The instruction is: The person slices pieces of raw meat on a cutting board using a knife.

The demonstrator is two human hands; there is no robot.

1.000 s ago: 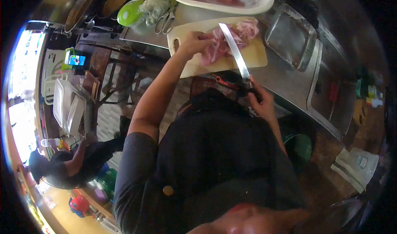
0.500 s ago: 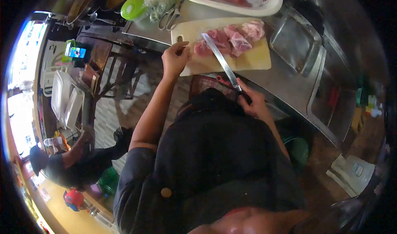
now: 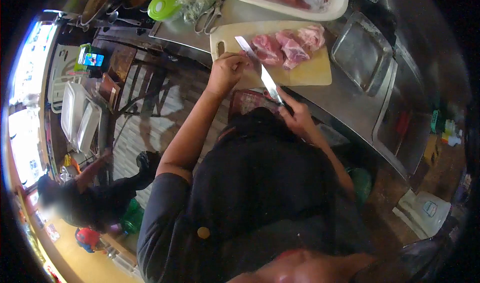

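We clasp the knife (image 3: 269,80) in our right hand (image 3: 298,116), while our left hand (image 3: 226,74) curls inward (whether gripping anything, we cannot tell) at the cutting board (image 3: 311,73).

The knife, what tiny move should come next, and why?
Probably ease the left hand back a little: its fingertips look very close to the knife, which the right hand holds slanting over the cutting board.

A bright green lid (image 3: 163,6), a crumpled plastic bag (image 3: 197,2) and scissors (image 3: 215,16) crowd one end of a steel counter (image 3: 345,99); at left, a phone (image 3: 93,59) shows a lit screen, pale plastic containers (image 3: 73,110) sit near a person (image 3: 100,200) in dark clothing, and at far right lies a white packet (image 3: 429,210)
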